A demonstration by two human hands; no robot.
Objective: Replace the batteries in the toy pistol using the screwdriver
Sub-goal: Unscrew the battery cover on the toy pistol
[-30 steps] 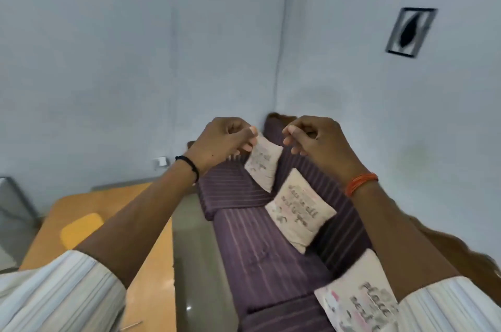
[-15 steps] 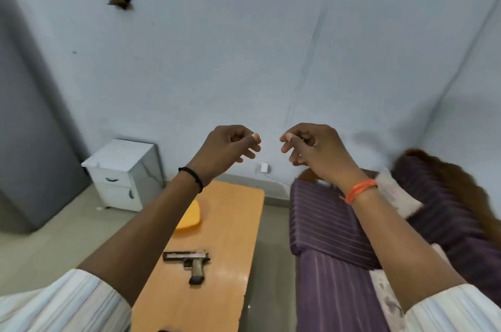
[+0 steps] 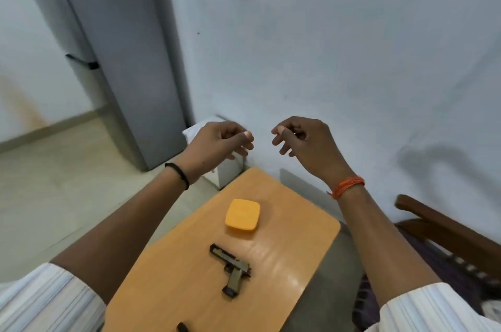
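A tan and black toy pistol (image 3: 231, 269) lies on its side on the orange wooden table (image 3: 284, 264), grip toward me. A small dark object (image 3: 182, 327) pokes in at the table's near edge; what it is cannot be told. My left hand (image 3: 219, 147) and my right hand (image 3: 303, 144) hover side by side in the air above the table's far end, well above the pistol. Both have loosely curled fingers and hold nothing.
An orange square lidded box (image 3: 242, 214) sits on the table beyond the pistol. A tall grey cabinet (image 3: 122, 60) stands at the left, with a small white cabinet (image 3: 225, 174) beside the table's far end. A wooden-armed sofa (image 3: 447, 245) flanks the right.
The view has swung left from the sofa to the table, so the pistol and orange box now lie below my hands. My hands have drifted slightly apart, fingers looser.
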